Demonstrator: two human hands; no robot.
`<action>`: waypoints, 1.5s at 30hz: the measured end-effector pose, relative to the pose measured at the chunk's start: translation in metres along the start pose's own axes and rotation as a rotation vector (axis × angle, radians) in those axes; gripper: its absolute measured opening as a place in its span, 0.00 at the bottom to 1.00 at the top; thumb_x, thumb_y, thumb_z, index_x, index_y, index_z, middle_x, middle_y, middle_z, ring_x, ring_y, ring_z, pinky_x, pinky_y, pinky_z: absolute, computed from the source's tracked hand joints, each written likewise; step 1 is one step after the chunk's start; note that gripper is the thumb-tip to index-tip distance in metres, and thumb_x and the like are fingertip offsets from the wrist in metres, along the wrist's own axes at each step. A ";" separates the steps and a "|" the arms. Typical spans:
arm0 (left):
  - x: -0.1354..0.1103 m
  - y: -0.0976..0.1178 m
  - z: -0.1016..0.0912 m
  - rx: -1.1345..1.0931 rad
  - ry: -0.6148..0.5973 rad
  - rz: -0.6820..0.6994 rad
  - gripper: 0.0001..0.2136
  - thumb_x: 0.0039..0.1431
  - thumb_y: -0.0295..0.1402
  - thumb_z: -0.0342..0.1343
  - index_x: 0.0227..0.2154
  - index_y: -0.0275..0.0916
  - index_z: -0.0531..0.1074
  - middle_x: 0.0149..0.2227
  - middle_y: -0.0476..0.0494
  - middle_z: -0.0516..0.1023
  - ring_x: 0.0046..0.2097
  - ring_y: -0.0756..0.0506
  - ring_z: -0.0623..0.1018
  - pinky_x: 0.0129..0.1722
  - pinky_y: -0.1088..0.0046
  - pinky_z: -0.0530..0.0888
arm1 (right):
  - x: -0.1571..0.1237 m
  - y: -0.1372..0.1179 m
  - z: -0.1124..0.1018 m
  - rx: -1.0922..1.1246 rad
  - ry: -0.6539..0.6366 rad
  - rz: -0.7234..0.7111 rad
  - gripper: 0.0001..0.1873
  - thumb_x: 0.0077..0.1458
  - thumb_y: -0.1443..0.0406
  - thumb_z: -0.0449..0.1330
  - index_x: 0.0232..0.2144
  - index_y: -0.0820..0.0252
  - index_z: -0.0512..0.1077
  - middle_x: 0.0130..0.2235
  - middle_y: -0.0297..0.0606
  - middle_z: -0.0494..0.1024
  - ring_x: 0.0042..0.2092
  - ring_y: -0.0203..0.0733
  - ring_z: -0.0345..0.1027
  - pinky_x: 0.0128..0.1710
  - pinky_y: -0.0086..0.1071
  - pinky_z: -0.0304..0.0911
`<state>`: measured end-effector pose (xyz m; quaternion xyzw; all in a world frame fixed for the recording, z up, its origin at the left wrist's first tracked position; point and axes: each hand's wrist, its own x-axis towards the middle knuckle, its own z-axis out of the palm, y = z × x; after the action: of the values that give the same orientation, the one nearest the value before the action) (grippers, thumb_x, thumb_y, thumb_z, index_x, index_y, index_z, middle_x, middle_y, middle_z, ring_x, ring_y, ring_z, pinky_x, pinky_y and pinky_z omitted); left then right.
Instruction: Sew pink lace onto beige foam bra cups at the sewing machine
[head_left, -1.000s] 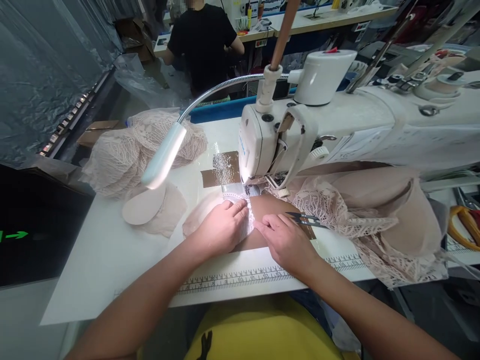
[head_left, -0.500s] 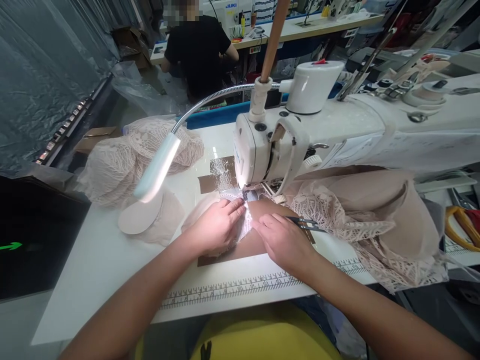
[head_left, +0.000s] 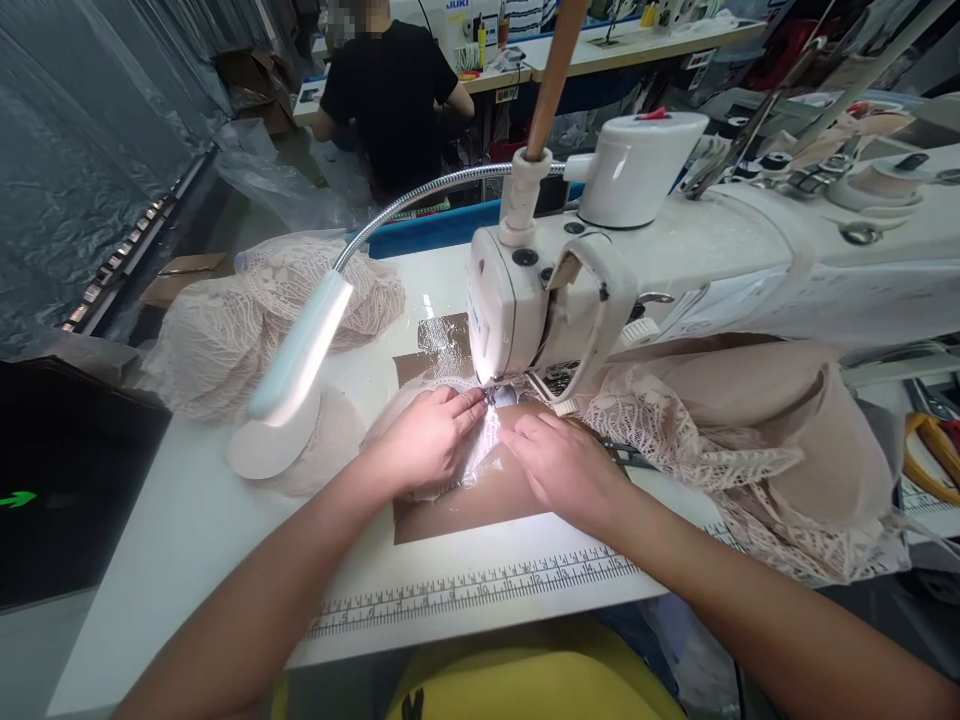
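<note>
left hand (head_left: 426,440) lies palm down on a small piece of white lace (head_left: 482,452), fingers stretched out side by side and flat, gripping nothing, their tips just at the presser foot (head_left: 498,394) of the white sewing machine (head_left: 525,300). right hand (head_left: 564,466) lies palm down on the other side of the lace, fingers also laid out flat and pointing toward the foot. dark thread snips (head_left: 628,456) poke out from beside this hand; whether a finger hooks them i cannot tell. the lace sits between the two hands, its far end under the foot, on a brown patch (head_left: 465,510) stuck to the white table (head_left: 187,520). a printed ruler (head_left: 480,585) runs along the table's near edge.

a gooseneck lamp (head_left: 300,350) hangs over the table left of the hands, with a pale foam cup (head_left: 271,448) lying beneath it and a heap of pink lace (head_left: 240,320) behind. more pink lace and beige fabric (head_left: 720,430) is bunched under the machine's arm on the right. orange-handled scissors (head_left: 930,455) lie at the far right edge. a co-worker in a black shirt (head_left: 394,90) sits at another bench beyond.
</note>
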<state>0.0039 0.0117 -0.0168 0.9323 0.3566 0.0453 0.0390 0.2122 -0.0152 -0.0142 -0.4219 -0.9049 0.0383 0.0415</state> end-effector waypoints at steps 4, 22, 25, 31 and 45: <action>0.006 -0.012 -0.001 0.023 -0.014 -0.004 0.25 0.55 0.26 0.50 0.58 0.29 0.63 0.58 0.35 0.67 0.45 0.38 0.69 0.43 0.60 0.69 | 0.010 0.003 0.002 -0.017 -0.011 0.039 0.17 0.51 0.77 0.50 0.40 0.62 0.73 0.34 0.39 0.73 0.35 0.40 0.62 0.30 0.33 0.51; 0.007 -0.021 0.007 -0.055 0.112 0.050 0.17 0.61 0.26 0.48 0.52 0.36 0.70 0.53 0.39 0.74 0.45 0.41 0.73 0.42 0.61 0.72 | 0.011 0.013 0.022 -0.028 0.248 0.020 0.22 0.54 0.75 0.53 0.49 0.58 0.74 0.38 0.40 0.77 0.33 0.38 0.65 0.33 0.32 0.59; 0.008 -0.025 0.010 -0.058 0.144 0.038 0.17 0.61 0.25 0.48 0.52 0.37 0.70 0.51 0.40 0.75 0.45 0.41 0.72 0.43 0.61 0.72 | 0.011 0.016 0.025 0.044 0.255 0.018 0.23 0.54 0.75 0.52 0.49 0.56 0.73 0.41 0.39 0.77 0.36 0.39 0.68 0.36 0.32 0.62; 0.008 -0.027 0.015 -0.019 0.162 0.025 0.18 0.59 0.25 0.49 0.52 0.36 0.70 0.45 0.38 0.77 0.44 0.40 0.72 0.43 0.61 0.71 | 0.012 0.016 0.024 0.086 0.278 0.042 0.19 0.57 0.73 0.50 0.46 0.57 0.75 0.42 0.41 0.78 0.39 0.41 0.70 0.39 0.34 0.65; -0.006 0.011 -0.028 -0.030 -0.124 -0.194 0.13 0.64 0.32 0.45 0.32 0.35 0.73 0.32 0.41 0.73 0.34 0.46 0.73 0.31 0.71 0.70 | 0.013 0.020 0.021 0.171 0.328 0.078 0.17 0.60 0.70 0.49 0.42 0.60 0.77 0.40 0.44 0.79 0.41 0.43 0.71 0.42 0.37 0.66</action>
<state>0.0033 0.0003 0.0118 0.8938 0.4413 -0.0110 0.0790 0.2162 0.0070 -0.0367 -0.4523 -0.8623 0.0473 0.2227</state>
